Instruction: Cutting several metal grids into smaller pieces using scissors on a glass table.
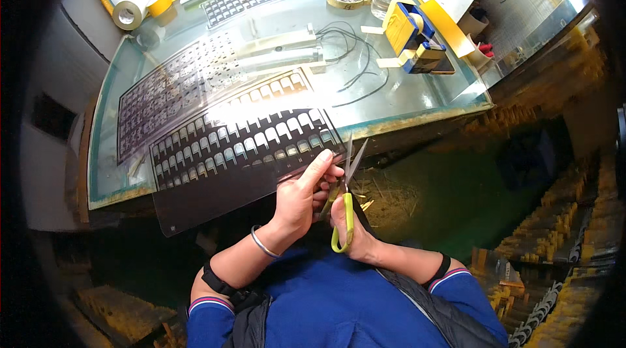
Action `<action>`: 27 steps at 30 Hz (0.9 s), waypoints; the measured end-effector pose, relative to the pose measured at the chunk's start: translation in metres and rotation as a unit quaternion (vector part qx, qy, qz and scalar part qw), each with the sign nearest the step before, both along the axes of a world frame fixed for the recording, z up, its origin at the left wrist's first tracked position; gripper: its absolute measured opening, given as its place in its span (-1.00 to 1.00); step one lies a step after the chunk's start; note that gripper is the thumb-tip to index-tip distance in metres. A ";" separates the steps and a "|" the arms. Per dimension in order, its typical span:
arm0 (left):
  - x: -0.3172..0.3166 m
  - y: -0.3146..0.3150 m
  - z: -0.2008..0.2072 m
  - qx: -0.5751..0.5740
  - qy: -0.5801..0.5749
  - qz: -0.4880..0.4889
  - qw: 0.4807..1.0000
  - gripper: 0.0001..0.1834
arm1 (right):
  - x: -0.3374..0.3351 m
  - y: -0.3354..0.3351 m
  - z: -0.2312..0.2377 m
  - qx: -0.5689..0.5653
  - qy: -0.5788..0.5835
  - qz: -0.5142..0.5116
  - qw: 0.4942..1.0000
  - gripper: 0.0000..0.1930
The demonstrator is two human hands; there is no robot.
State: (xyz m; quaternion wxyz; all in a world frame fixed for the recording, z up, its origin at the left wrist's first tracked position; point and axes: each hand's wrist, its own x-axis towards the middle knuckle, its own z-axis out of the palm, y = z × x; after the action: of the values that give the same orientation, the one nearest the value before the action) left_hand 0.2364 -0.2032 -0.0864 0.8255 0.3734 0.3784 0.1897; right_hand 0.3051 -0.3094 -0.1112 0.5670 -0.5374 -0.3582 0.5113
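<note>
Two hands meet near the middle of the frame, just below the table's near edge. The left hand (301, 197) pinches the lower right corner of a dark plastic sheet (241, 146) between thumb and fingers. The right hand (349, 227) is closed around the yellow-green handles of a pair of scissors (345, 201), whose blades stand open and point up beside that corner.

The sheet carries rows of small pale cut-out shapes and lies half on the glass table (417, 97), half hanging over its edge. Further up the table lie more patterned sheets (169, 84). Rolls of tape (129, 14) sit at the upper left, a blue and yellow tool (407, 35) at the upper right, with black wires (355, 55) beside it.
</note>
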 end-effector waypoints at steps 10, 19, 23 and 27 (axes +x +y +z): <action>0.008 -0.012 0.007 0.068 -0.002 0.051 0.996 -0.76 | -0.001 0.009 0.007 0.057 -0.027 -0.048 0.997 -0.51; 0.010 -0.018 0.006 0.069 -0.017 0.052 0.996 -0.78 | -0.004 0.012 -0.015 0.053 -0.107 -0.093 0.988 -0.57; 0.006 -0.017 0.014 0.021 0.007 0.021 1.000 -0.79 | -0.007 0.011 -0.014 0.103 -0.119 -0.139 0.978 -0.59; -0.003 -0.009 0.017 0.018 0.016 -0.026 0.999 -0.77 | -0.002 -0.001 -0.020 0.081 0.004 -0.083 0.993 -0.58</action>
State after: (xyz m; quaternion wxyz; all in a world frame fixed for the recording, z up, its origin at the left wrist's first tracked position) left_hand 0.2339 -0.2121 -0.0689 0.8170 0.4014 0.3779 0.1689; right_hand 0.3026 -0.3102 -0.1311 0.6507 -0.5149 -0.3505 0.4344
